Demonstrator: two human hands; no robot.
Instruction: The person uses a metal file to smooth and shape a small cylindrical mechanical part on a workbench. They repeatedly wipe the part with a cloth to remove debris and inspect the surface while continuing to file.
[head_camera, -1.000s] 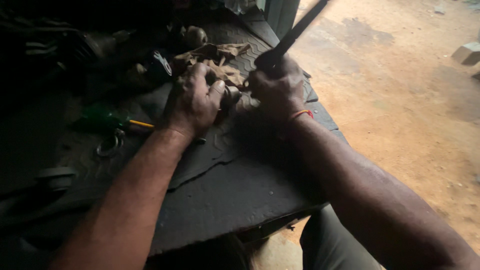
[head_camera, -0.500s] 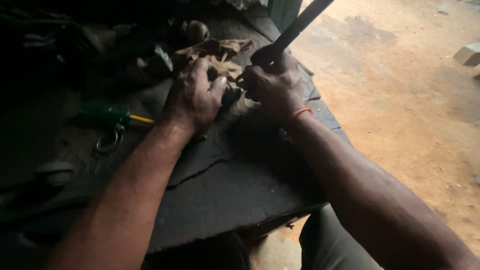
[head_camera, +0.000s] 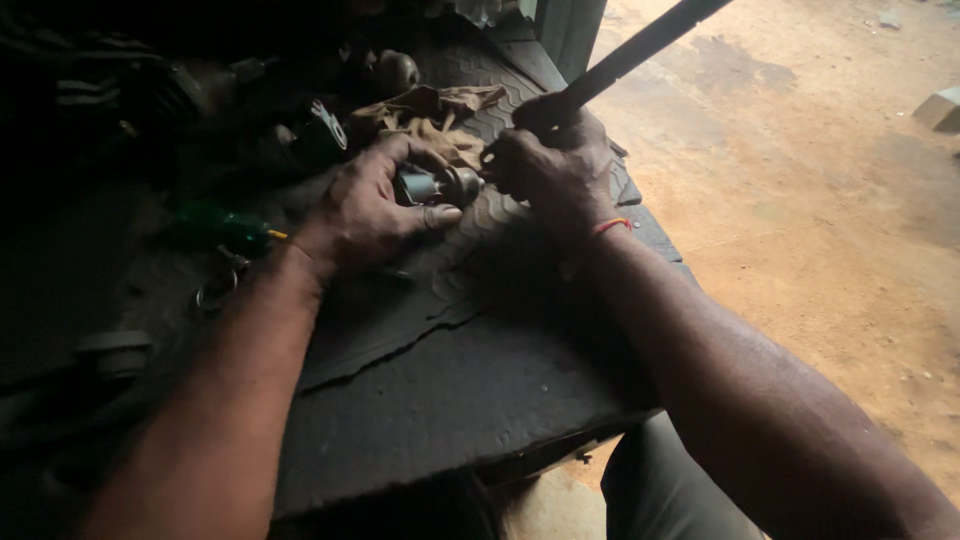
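Where the two hands meet, just above frame centre, a small cylindrical metal part (head_camera: 435, 186) lies on its side, its long axis running left to right. The left hand (head_camera: 365, 215) closes around its left end, thumb beneath. The right hand (head_camera: 550, 165), touching the part's right end, is clenched on a long dark bar (head_camera: 640, 50) slanting toward the upper right. Beneath lies a ridged black rubber mat (head_camera: 450, 380); a crumpled tan rag (head_camera: 430, 115) sits behind, a green-handled screwdriver (head_camera: 225, 228) to the left.
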